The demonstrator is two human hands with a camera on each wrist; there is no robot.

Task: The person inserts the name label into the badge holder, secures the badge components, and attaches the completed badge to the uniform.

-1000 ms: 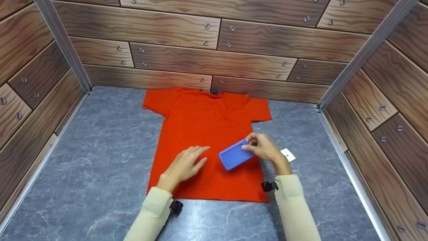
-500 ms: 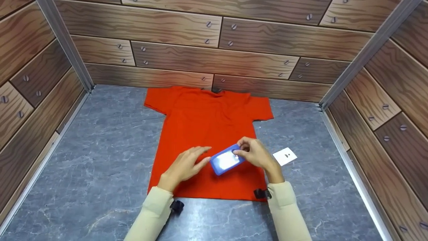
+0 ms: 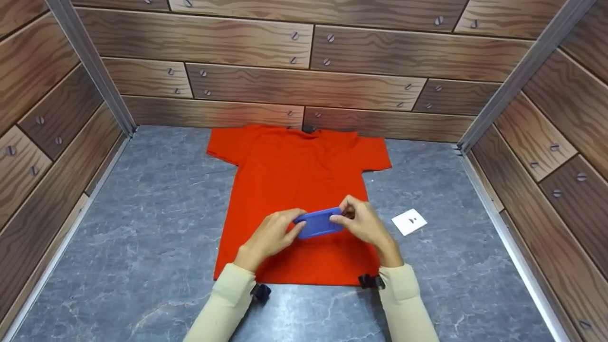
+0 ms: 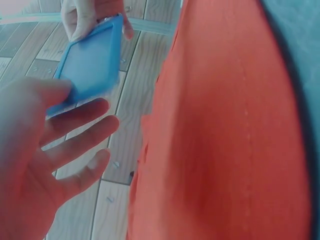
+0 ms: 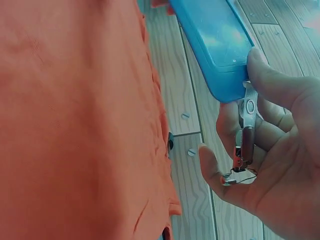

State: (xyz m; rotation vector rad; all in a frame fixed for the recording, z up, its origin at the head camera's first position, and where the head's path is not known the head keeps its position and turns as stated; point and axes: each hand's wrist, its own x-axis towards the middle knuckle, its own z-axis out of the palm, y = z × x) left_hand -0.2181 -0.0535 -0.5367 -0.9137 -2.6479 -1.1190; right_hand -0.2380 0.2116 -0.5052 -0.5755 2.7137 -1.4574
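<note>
Currently, a person's two bare hands hold a blue badge holder (image 3: 320, 224) above a red T-shirt (image 3: 294, 185) spread on a grey table (image 3: 142, 213). The right hand (image 3: 365, 225) has its grip clamped on the holder's right end, beside a metal clip (image 5: 249, 112); the left hand (image 3: 273, 232) pinches the left end. A white card (image 3: 405, 223) lies right of the shirt. The step in hand looks like steadying the holder; the next move probably calls for a firm left pinch, leaving the right fingers free for the clip.
</note>
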